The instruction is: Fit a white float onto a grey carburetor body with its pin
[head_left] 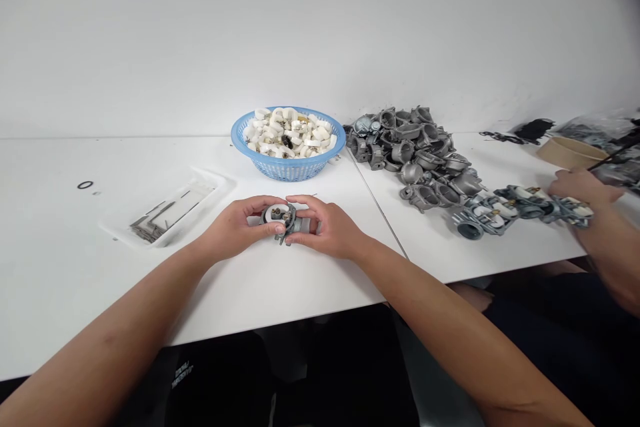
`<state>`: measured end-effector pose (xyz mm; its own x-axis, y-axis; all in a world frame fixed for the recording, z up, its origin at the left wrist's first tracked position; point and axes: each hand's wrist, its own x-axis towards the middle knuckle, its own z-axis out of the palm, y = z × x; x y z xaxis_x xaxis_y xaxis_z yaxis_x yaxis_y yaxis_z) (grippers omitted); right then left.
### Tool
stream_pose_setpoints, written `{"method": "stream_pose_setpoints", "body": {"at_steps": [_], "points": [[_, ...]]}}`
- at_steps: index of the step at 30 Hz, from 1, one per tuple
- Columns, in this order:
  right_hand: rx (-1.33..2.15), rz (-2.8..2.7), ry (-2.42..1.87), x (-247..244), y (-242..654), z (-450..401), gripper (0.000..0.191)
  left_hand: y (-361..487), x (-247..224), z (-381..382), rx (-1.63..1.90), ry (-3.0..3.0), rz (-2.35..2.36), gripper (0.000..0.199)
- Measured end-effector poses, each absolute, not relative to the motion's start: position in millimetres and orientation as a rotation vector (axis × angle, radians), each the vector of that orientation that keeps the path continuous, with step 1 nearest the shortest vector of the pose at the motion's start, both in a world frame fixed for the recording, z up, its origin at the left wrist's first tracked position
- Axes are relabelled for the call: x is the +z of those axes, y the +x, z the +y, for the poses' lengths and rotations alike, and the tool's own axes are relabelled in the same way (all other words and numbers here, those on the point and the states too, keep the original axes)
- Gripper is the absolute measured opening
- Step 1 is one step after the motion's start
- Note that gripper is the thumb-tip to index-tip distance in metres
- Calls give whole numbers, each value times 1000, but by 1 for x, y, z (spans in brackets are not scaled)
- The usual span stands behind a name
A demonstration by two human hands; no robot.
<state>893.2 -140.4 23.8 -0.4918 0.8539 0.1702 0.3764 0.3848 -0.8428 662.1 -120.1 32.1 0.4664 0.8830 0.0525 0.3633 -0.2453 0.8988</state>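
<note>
Between my two hands, low over the white table (240,293), is a grey metal carburetor body (290,225) with a white plastic float (273,213) seated in its open face. My left hand (245,225) grips it from the left, thumb along the front. On the other side my right hand (327,225) has its fingers and thumb around the metal barrel. Just beyond both hands stands a blue plastic basket (293,170) heaped with white floats (290,133). To the left lies a white tray (173,207) with thin metal pins (147,230).
A pile of grey metal housings (415,147) sits right of the basket. Several carburetor bodies with white floats (493,213) are lined up near a co-worker's hand (583,187). At far right is a brown tape roll (570,152). A black ring (85,185) lies at left.
</note>
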Motion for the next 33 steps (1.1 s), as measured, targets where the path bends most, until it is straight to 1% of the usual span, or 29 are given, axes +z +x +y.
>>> {"method": "stream_pose_setpoints", "body": {"at_steps": [5,8,12,17,22,27,33], "points": [[996,-2057,-1058,26,893,-141,60,663,30,-120,758,1829,1024,45],[992,-2060,-1058,27,893,-141,58,664,29,-120,766,1818,1016,44],[995,-2070,-1045,29,893,-142,60,664,27,-119,784,1809,1041,46],[960,-2087,-1061,29,894,-142,69,665,24,-119,803,1779,1061,50],[939,-2098,-1057,29,893,-142,69,666,26,-120,774,1753,1046,49],[948,-2087,-1077,31,892,-144,62,667,30,-124,785,1692,1030,44],[912,-2080,-1129,31,891,-144,51,664,36,-128,813,1851,1198,47]]}}
